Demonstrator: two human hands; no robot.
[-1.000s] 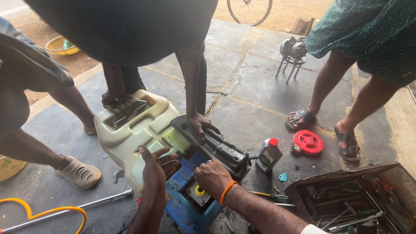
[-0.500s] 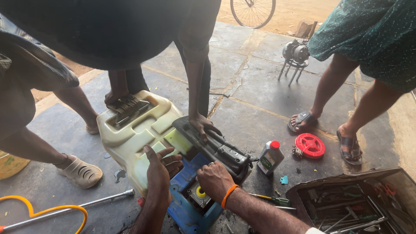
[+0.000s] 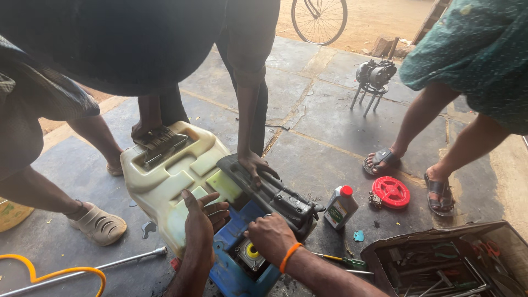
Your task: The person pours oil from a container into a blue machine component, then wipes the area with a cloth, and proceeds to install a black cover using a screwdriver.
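Note:
A cream plastic tank (image 3: 165, 184) lies tilted on a blue machine body (image 3: 236, 275) on the stone floor. My left hand (image 3: 201, 220) grips the tank's near corner, thumb up and fingers bent over the edge. My right hand (image 3: 270, 235), with an orange wristband, is curled at the lower edge of a long black cover (image 3: 278, 195) beside the tank. What its fingers hold is hidden. Another person, bent over from the far side, has one hand (image 3: 257, 166) on the black cover and the other hand (image 3: 144, 131) at the tank's far end.
A grey bottle with a red cap (image 3: 341, 206), a red disc (image 3: 391, 192) and a green-handled screwdriver (image 3: 336, 259) lie to the right. An open toolbox (image 3: 440, 258) sits at bottom right. Two more people's legs stand left and right. A metal rod (image 3: 110, 265) and orange hose (image 3: 60, 273) lie at left.
The view has drawn a little closer. My left hand has slid slightly higher on the tank. My right hand stays at the black cover, and the other person's hands keep their hold.

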